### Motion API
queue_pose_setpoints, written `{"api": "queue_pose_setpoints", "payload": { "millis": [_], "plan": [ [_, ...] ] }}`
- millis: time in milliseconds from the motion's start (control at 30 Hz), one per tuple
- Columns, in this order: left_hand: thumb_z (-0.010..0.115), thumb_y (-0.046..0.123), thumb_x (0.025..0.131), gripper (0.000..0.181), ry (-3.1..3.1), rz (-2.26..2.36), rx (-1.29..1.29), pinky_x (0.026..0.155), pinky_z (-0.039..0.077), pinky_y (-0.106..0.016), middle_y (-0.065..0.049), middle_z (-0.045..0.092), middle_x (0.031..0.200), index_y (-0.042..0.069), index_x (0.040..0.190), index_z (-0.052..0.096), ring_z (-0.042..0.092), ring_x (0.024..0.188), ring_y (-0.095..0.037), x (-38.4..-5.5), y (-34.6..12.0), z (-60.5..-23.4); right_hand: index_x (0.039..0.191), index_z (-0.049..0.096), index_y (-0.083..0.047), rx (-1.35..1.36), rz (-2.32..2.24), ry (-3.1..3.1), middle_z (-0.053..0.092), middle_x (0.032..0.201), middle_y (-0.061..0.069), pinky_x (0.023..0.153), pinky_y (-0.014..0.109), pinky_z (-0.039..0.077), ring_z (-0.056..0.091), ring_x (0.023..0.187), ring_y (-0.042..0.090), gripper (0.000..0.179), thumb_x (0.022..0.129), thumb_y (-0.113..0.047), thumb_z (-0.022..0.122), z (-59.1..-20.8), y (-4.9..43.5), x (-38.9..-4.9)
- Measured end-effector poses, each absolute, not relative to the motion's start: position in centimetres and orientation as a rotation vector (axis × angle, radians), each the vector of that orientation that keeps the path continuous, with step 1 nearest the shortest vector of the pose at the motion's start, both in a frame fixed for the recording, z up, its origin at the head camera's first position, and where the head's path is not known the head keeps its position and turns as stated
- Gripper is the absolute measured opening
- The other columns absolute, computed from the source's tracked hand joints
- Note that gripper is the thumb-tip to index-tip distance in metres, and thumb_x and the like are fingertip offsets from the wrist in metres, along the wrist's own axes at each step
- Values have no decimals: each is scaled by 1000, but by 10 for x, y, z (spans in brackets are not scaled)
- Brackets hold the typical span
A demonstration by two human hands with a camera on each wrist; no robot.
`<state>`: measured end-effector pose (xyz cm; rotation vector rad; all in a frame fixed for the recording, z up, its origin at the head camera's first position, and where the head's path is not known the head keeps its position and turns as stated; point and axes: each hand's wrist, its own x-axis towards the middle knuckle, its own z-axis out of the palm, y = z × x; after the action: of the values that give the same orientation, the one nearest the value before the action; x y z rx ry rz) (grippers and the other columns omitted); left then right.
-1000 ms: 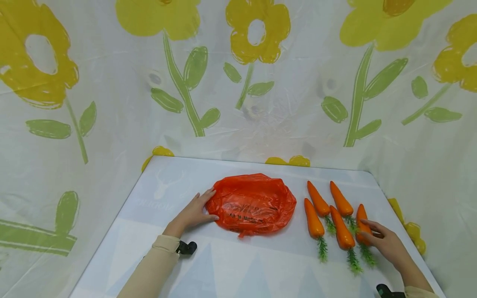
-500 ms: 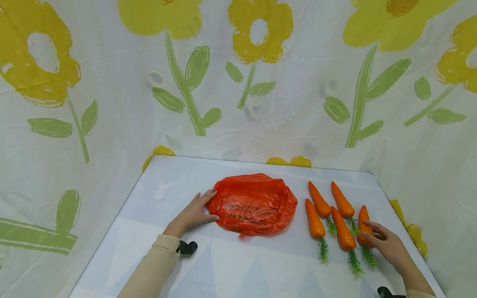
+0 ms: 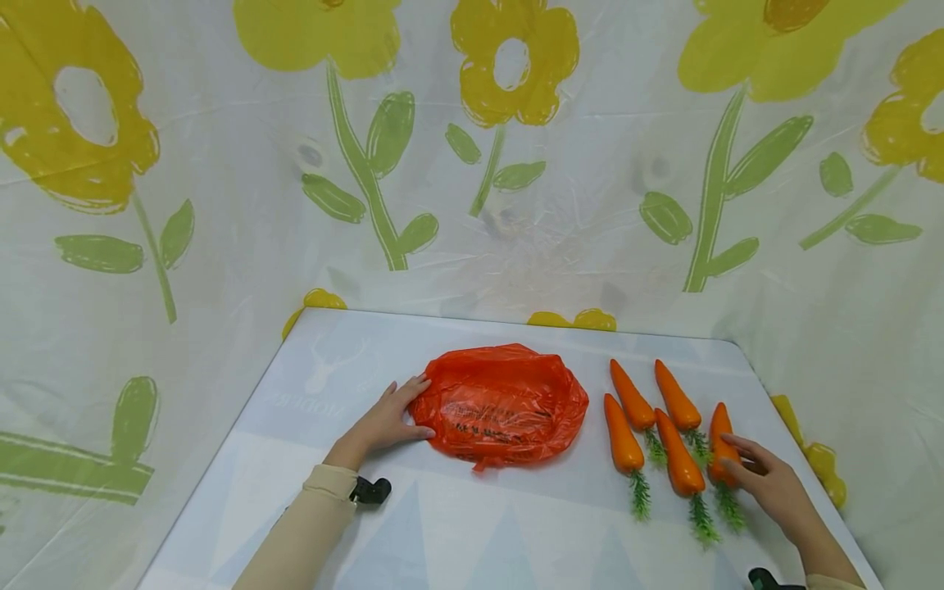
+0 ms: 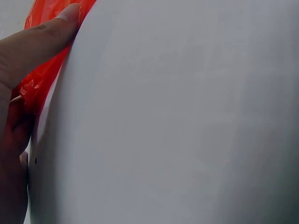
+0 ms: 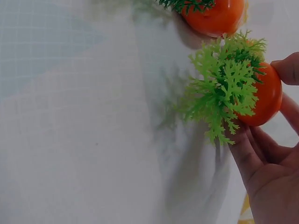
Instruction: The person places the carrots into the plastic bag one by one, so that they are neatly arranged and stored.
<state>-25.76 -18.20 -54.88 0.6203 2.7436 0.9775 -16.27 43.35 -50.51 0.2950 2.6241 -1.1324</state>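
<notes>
A crumpled red plastic bag with dark print lies on the table, spread out in a rounded shape. My left hand rests against its left end with fingers and thumb spread. In the left wrist view the thumb lies on the bag's edge; the other fingers are partly hidden below it. Over on the right, my right hand holds the rightmost artificial carrot between thumb and fingers. Its leafy green top points toward the right wrist camera, beside the orange body.
Several more artificial carrots lie in two rough rows between the bag and my right hand, tips pointing away. The pale table has printed triangles. Its far edge meets a hanging sheet with yellow flowers, which also runs along both sides.
The rightmost carrot has shifted very slightly in my right hand, its tip moving a little away from me. My left hand and the bag stay put.
</notes>
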Motion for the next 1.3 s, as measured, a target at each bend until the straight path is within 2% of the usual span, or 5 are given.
{"api": "queue_pose_setpoints", "payload": {
  "millis": [233,567,1300],
  "plan": [
    [83,44,83,96,2751,937,624,125,5,-54,-11,31,165,6,158,36,23,153,-32,-258,-181,-548,156,31,2,259,-1121,2703,31,154,38,98,67,46,42,130,56,81,103,-55,50,-502,434,-163],
    [84,42,83,96,2757,918,640,125,4,-54,-11,32,165,5,158,36,23,153,-32,-258,-179,-548,158,31,-1,253,-1122,2699,31,154,37,97,67,47,42,130,53,81,102,-57,51,-497,431,-165],
    [82,47,82,97,2761,862,630,125,2,-55,-9,32,165,7,158,36,17,155,-32,-260,-174,-548,155,35,1,176,-1134,2759,36,152,35,94,68,47,45,126,50,77,103,-53,52,-484,414,-166]
  ]
}}
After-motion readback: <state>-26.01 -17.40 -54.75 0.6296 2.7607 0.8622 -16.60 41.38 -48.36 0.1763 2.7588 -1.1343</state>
